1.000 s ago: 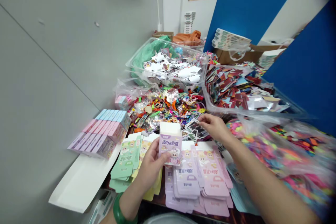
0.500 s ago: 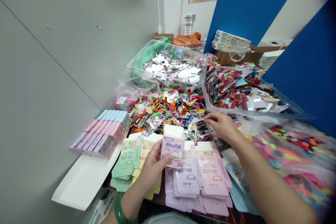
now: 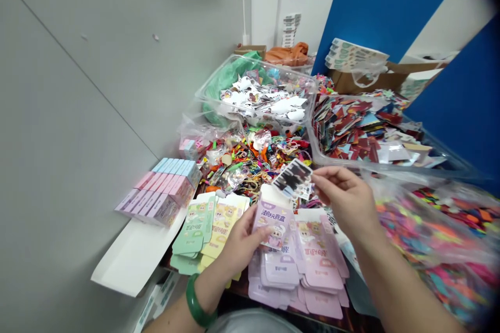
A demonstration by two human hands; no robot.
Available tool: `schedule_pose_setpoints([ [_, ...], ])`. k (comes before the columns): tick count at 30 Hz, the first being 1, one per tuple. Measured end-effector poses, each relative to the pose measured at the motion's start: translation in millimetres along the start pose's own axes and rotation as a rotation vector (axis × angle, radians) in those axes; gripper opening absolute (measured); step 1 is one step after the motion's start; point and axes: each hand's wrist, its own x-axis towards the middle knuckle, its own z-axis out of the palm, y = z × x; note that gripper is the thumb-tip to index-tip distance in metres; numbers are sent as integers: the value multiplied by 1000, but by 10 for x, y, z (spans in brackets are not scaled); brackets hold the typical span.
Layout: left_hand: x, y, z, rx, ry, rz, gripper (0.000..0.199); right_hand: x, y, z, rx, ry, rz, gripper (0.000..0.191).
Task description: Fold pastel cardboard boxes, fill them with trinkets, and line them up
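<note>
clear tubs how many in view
2. One clear tub at the back holds white cutouts; the other clear tub, to its right, holds red printed pieces. Others could be hidden.

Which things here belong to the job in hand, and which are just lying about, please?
Job in hand:
- left hand holding a lilac box
- right hand holding a printed card
- flat pink box blanks beneath them

Lying about:
- stacked boxes
- tub of white cutouts
- tub of red cards
- heap of trinkets
</note>
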Motion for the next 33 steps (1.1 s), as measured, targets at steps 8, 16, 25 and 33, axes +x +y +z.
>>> schedule_pose_setpoints([
  [8, 0, -3, 22, 1, 17, 8, 53, -128, 57, 108, -83, -61, -113, 16],
  [16, 2, -30, 34, -22, 33, -65, 58, -108, 133, 128, -106, -113, -66, 17],
  [25, 13, -48, -41, -103, 90, -51, 50, 54, 32, -64, -495, -446, -306, 20],
  [33, -23, 64, 42, -285, 157, -99, 61, 1342, -137, -885, -1056, 197, -16, 21],
])
